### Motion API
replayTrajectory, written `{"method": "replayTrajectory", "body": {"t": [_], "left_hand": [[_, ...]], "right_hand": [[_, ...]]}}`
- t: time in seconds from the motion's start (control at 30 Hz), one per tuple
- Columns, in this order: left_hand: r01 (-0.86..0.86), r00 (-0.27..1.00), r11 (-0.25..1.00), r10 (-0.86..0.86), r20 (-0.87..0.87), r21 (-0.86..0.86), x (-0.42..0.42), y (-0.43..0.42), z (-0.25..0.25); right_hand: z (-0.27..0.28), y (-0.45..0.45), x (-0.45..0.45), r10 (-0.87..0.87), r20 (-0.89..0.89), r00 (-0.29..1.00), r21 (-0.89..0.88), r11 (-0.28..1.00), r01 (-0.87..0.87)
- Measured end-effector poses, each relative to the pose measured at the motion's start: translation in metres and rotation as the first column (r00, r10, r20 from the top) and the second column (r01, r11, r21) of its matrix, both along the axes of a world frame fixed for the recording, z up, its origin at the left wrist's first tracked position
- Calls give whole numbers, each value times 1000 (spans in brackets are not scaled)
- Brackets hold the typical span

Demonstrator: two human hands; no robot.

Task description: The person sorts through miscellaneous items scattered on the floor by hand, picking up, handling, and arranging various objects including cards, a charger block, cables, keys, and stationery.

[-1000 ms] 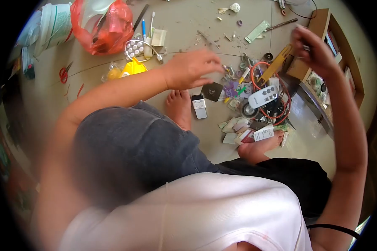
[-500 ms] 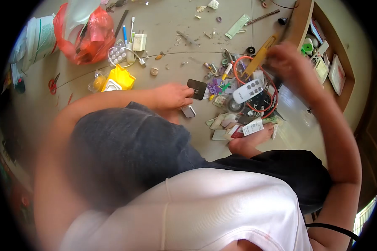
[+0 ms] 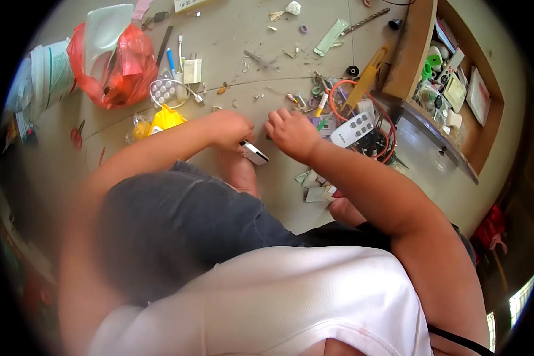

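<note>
My left hand [image 3: 231, 130] is closed on a small white rectangular device [image 3: 256, 153] with a dark end, which sticks out below its fingers above my bare foot. Close by on the right, my right hand [image 3: 293, 133] is curled with its fingertips low over the floor. A dark bit shows at those fingertips, too small to name. Beyond my right hand lies a pile of small things: a white remote control [image 3: 352, 130], an orange-red cable loop [image 3: 391, 139] and a yellow slotted plastic strip [image 3: 369, 76]. Several paper scraps [image 3: 321, 193] lie under my right forearm.
An open wooden drawer [image 3: 406, 74] filled with odds and ends stands at the right. At the left are a red plastic bag [image 3: 127, 83], a white bucket [image 3: 56, 77], a yellow packet [image 3: 167, 118], a charger [image 3: 192, 71] and scissors [image 3: 77, 135].
My right hand has come from beside the drawer down and left, close to my left hand. My left hand and the white device have shifted slightly left. The dark square piece no longer shows.
</note>
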State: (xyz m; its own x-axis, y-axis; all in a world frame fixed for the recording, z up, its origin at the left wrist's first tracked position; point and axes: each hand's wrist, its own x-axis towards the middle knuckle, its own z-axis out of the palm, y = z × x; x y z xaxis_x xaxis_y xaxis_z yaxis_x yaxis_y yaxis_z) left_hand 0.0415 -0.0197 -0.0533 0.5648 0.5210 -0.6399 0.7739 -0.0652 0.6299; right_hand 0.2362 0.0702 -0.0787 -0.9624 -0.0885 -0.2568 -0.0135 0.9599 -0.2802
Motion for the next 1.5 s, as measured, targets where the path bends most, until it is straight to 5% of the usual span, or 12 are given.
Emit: {"method": "replayTrajectory", "body": {"t": [0.43,0.63,0.73,0.83,0.93,1.07,1.13,1.17,1.27,1.3,1.4,1.5], "left_hand": [[-89,994,995,85,-70,-46,-6,-7,13],[-195,979,974,186,-82,-114,-16,-1,18],[-373,920,909,388,50,-184,-22,1,7],[-581,741,753,647,183,-309,-20,11,11],[-684,596,591,791,139,-428,-15,25,20],[-797,277,351,936,219,-491,-6,41,27],[-901,333,390,903,271,-190,-9,55,26],[-860,509,488,801,315,150,-15,53,9],[-675,688,557,712,139,484,-29,54,-11],[-678,684,549,715,146,488,-31,56,-15],[-522,780,649,626,2,553,-37,60,-23],[-375,814,734,553,-178,566,-41,61,-26]], "right_hand": [[7,-4,-11,-105,77,991,100,990,97],[7,18,-14,-119,95,988,-352,925,145],[2,18,-23,-393,153,907,-632,666,395],[8,30,-31,-237,800,551,-586,-114,802],[32,48,-33,-216,803,556,-596,-312,740],[99,129,-27,-307,676,671,-648,188,738],[114,169,-3,-519,635,572,-659,23,752],[118,200,13,-620,522,586,-679,114,725],[142,270,71,-810,292,508,-508,318,800],[140,287,93,-820,91,565,-312,516,798],[120,314,146,-814,146,562,39,573,819],[113,281,132,-706,-124,697,-1,703,711]]}}
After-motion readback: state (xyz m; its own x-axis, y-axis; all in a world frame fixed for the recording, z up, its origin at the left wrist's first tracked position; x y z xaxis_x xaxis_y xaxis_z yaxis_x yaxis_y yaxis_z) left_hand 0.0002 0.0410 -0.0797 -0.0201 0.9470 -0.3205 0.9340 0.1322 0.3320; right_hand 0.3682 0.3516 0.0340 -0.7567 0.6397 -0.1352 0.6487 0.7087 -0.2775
